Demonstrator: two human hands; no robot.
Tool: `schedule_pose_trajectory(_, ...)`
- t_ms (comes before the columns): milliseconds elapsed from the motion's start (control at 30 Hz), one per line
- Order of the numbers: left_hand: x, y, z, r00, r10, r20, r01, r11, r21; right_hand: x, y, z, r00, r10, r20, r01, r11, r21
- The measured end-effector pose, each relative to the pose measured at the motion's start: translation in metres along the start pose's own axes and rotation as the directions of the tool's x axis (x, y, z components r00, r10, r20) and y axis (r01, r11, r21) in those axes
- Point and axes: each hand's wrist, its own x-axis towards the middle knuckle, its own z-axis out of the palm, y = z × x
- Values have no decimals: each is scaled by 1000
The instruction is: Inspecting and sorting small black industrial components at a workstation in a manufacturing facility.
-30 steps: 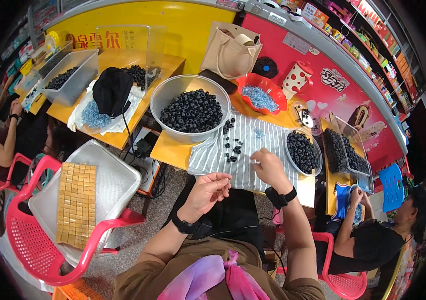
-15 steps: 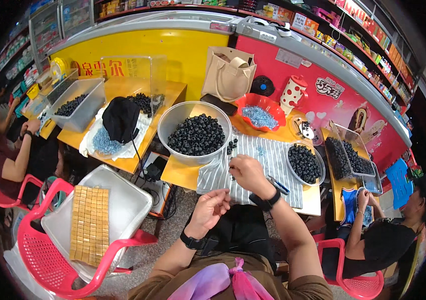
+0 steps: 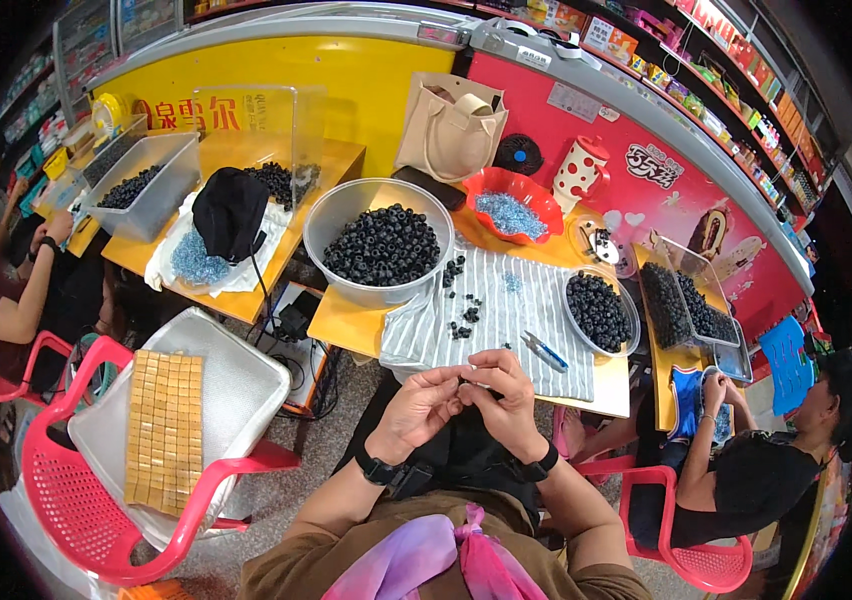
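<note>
My left hand (image 3: 420,408) and my right hand (image 3: 504,398) meet in front of the table edge, their fingertips pinched together. A small dark piece shows between them, mostly covered by the fingers; it looks like the small black ring-like parts on the table. Beyond my hands lies a grey-and-white striped cloth (image 3: 491,290) with several loose black parts (image 3: 462,330) scattered on it. Blue-handled pliers (image 3: 546,352) rest on the cloth to the right of my hands. To the left stands a big clear bowl of black parts (image 3: 382,246); a smaller tub of black parts (image 3: 599,312) sits at the right.
A red dish (image 3: 546,205) holds small clear-blue pieces, beside a tan bag (image 3: 451,125) and a polka-dot cup (image 3: 580,175). At left are a pink chair (image 3: 76,500) and another table with a plastic bin (image 3: 181,165). Co-workers sit at far left and right (image 3: 746,480).
My right hand has come back from the cloth to my left hand, and their fingertips now meet. More loose black parts show on the cloth. The whole view has shifted slightly.
</note>
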Motion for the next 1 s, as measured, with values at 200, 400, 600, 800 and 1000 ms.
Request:
schedule_pose_trajectory(200,-5,4,-7,999,51,3,-51,999,9,35,14,-14,984,159,80,-160,987,6)
schedule_pose_trajectory(400,-6,11,1,996,88,-3,-88,996,-5,89,126,-35,956,294,-3,-269,870,-413)
schedule_pose_trajectory(600,-9,21,-13,992,123,-16,-123,992,-17,100,151,-42,905,426,-21,-330,670,-665)
schedule_pose_trajectory(800,-8,20,-13,993,111,-31,-111,994,-18,100,153,-36,877,479,-39,-359,599,-715)
schedule_pose_trajectory(1000,-6,19,-12,994,102,-23,-103,994,-23,96,158,-43,862,505,41,-350,653,-672)
